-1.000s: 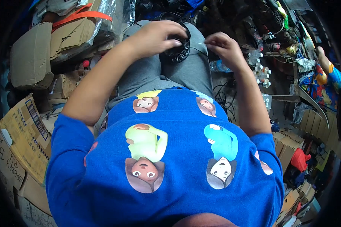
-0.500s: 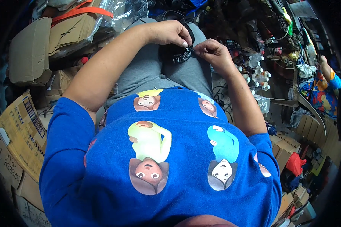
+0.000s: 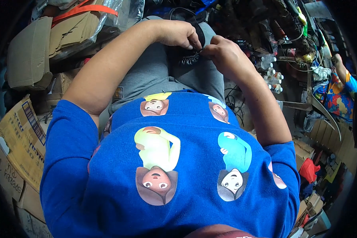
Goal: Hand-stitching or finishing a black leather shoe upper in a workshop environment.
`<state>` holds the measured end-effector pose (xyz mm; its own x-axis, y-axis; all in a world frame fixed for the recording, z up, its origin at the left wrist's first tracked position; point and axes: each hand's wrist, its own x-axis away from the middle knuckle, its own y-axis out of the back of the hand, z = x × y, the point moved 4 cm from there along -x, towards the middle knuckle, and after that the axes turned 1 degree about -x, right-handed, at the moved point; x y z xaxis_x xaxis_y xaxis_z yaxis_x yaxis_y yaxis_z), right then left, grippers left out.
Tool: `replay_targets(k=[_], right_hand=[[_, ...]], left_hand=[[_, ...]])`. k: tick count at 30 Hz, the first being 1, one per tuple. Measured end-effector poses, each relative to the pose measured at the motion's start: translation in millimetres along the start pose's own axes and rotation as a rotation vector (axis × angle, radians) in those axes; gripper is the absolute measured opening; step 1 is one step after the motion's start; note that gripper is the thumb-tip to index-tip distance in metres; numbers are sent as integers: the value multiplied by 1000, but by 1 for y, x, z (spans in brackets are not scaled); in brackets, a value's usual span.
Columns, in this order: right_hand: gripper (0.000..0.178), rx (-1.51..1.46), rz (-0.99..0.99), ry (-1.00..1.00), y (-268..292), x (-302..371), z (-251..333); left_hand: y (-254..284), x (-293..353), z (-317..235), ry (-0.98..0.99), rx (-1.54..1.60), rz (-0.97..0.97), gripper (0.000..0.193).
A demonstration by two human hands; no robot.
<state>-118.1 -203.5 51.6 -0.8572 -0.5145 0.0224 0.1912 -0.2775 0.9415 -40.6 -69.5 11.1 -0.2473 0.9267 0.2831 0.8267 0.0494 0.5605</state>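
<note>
Over my lap lies a black, soft-looking piece (image 3: 189,59) with a shiny, ridged or gathered lower edge; its exact kind is not clear. My left hand (image 3: 180,35) has its fingers closed on the piece's upper part, thumb and fingertips pinching near the gathered edge. At the piece's right side is my right hand (image 3: 229,56), back turned up, thumb and forefinger pressed together close to the left fingertips. Whatever that pinch holds is too small or hidden to make out. Beneath the piece are my grey trousers (image 3: 146,71).
Flattened cardboard (image 3: 29,55) and plastic-wrapped card lie at the left, with a printed carton (image 3: 22,139) nearer. Several small clear bottles (image 3: 271,73) stand on the floor at the right, by a curved metal blade (image 3: 325,111). Another person's arm (image 3: 341,69) shows at far right.
My right hand has rolled so its back faces up, and its forearm has swung slightly outward. The left hand keeps its grip on the black piece with little movement.
</note>
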Motion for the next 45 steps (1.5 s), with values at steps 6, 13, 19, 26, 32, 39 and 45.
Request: replay_targets(k=[6, 13, 19, 26, 32, 39, 45], right_hand=[[15, -184, -26, -118, -18, -3, -14], [19, -1566, -212, -120, 11, 75, -83], [29, -965, -205, -667, 35, 127, -116], [39, 44, 77, -481, -16, 119, -87], [32, -645, -175, -758, -45, 165, -122], [44, -726, -459, -460, 40, 82, -83], [52, 154, 131, -69, 17, -46, -3]], left_hand=[[-3, 15, -6, -164, -270, -677, 24], [-23, 96, -4, 214, -229, -569, 35], [23, 148, 44, -76, 1097, -1040, 25], [19, 127, 61, -549, 1683, -437, 36], [16, 163, 76, 118, 1233, -886, 33], [46, 243, 44, 321, 400, -735, 65], [68, 75, 61, 458, -74, -697, 56]])
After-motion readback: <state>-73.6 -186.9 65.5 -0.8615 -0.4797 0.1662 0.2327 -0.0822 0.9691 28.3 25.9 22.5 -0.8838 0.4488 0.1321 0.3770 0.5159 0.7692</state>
